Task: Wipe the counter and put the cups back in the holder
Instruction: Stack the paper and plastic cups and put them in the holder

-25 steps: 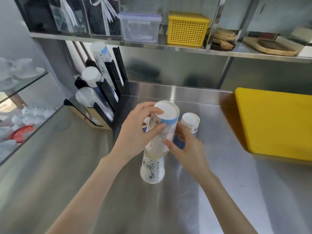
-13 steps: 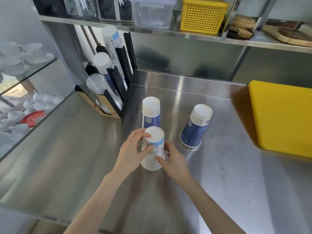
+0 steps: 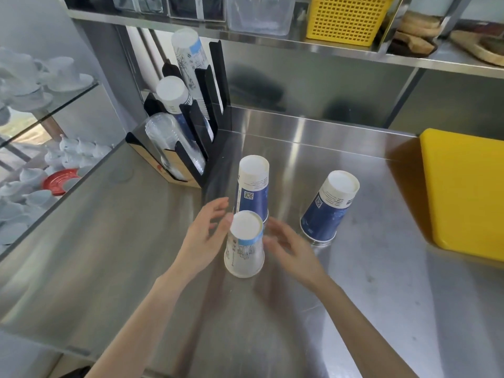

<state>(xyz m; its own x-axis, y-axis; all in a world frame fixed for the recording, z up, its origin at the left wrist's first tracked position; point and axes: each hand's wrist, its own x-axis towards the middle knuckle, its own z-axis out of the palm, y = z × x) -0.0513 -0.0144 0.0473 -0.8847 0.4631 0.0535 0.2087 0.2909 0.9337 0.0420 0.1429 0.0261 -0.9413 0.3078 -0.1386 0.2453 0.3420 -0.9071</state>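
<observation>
A white paper cup stack (image 3: 244, 245) with a light-blue band stands upside down on the steel counter (image 3: 272, 317). My left hand (image 3: 203, 240) is open just left of it, fingers spread, thumb near the cup's top. My right hand (image 3: 290, 251) is open just right of it, not touching. Behind stands a taller dark-blue cup stack (image 3: 252, 188), upside down. Another dark-blue cup (image 3: 328, 207) stands upside down to the right. The black cup holder (image 3: 199, 124) at the back left holds stacks of paper and clear cups.
A yellow cutting board (image 3: 463, 192) lies at the right. A shelf above carries a yellow basket (image 3: 346, 19), a clear box and wooden boards. A glass case with white crockery (image 3: 35, 170) borders the counter on the left.
Both hands lowered the white cups onto the counter, nesting them into one stack, then let go and opened beside it. The camera view shifted down and left.
</observation>
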